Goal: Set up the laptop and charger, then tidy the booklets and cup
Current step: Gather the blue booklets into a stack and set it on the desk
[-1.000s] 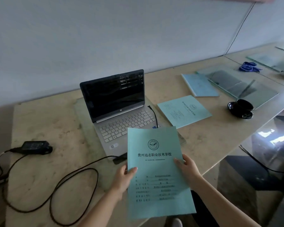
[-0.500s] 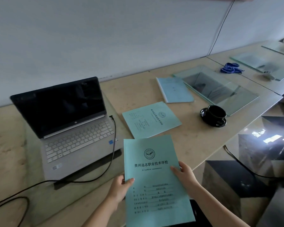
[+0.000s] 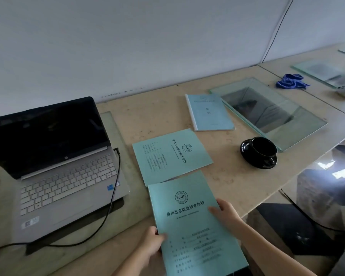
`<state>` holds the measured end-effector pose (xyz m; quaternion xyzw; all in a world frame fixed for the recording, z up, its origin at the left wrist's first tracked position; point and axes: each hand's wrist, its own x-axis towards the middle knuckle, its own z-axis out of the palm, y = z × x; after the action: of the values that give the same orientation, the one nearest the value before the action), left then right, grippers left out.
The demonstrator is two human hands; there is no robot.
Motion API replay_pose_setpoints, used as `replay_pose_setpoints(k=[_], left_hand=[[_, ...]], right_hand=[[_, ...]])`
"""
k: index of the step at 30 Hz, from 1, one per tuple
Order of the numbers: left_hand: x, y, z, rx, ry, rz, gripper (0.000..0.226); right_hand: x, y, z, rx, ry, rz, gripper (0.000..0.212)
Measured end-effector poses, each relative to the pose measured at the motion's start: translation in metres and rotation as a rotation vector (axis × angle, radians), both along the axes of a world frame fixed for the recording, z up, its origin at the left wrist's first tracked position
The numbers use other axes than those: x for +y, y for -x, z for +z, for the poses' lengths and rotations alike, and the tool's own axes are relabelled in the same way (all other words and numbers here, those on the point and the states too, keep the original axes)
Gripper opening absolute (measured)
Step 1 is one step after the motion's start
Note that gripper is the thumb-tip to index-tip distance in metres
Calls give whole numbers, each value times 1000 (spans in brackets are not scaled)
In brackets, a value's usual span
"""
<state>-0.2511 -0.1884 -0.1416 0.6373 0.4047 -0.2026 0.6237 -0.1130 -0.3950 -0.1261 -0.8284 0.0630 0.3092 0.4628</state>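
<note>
Laptop [image 3: 54, 160] sits open at the left of the frame with a black cable [image 3: 116, 176] running into its side, so the setup half looks done. Now the tidying: one green booklet [image 3: 193, 226] is in hand at lower centre, left hand [image 3: 150, 245] pinching its left edge, thumb on the cover, right hand [image 3: 226, 213] clasping the right edge. Its top corner overlaps a second booklet [image 3: 170, 156] lying flat on the tabletop [image 3: 237, 182]. A blue one [image 3: 209, 112] lies further up, apart. The black cup [image 3: 262, 149] on its saucer, right of centre, is untouched, so the stacking and the cup remain.
</note>
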Motion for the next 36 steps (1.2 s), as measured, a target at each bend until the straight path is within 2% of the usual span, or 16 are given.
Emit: replay_pose_setpoints(k=[6,8,11,15,19,21,23,25,29,32,36], left_hand=[[-5,-25,-16,62,97,64,13],[-5,-36,-13,61,96,87,19],[-9,-51,-9,75,81,76,15],[-6,-69,-7,76,73,90,26],[-4,-88,-4,84,28,54,2],[-2,-97,-6,70,18,48,11],[2,-105,-6,87,-12,39,15],[7,-111,-5,118,-46,-1,8],[15,-119,2,134,-206,-113,4],[21,-124,6,150,-304,-181,26],[25,-127,13,192,-445,-299,21]], right_hand=[[4,-34,-2,11,73,74,12],[7,-47,-4,0,87,88,11],[8,-65,-7,-2,76,83,9],[14,-89,-13,-20,79,91,17],[24,-114,-8,-72,130,163,17],[28,-128,-6,-108,152,247,20],[30,-142,-4,-128,176,336,23],[33,-153,-5,-128,201,395,23],[38,-169,-10,-153,225,461,25],[42,-174,-12,-188,223,473,22],[42,-175,-12,-220,227,494,27]])
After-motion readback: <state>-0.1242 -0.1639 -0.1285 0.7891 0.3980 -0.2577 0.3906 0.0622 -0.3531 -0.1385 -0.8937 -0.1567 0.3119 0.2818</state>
